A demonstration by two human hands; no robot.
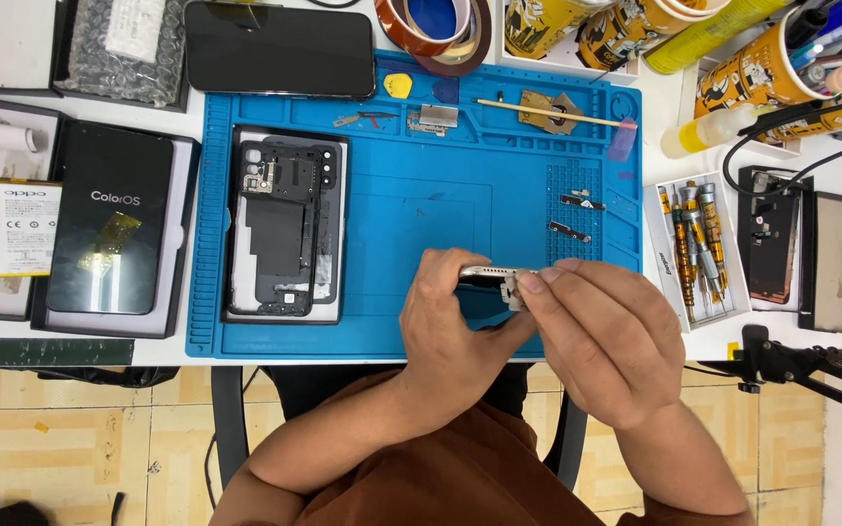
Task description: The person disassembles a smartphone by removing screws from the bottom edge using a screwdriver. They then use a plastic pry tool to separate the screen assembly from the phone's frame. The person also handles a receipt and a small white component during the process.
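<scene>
Just beyond my hands (538,331) the blue mat (411,209) lies bare, so I could reach straight forward. Left of them the opened phone (287,226) blocks the way. Ahead to the right lie two small metal strips (577,216); further right the tray of screwdriver bits (696,251) crowds the mat's edge

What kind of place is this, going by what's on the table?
Most likely a phone repair bench. A blue repair mat holds an opened phone back, a tray of screwdriver bits sits beside it, and both hands hold a phone frame.
</scene>
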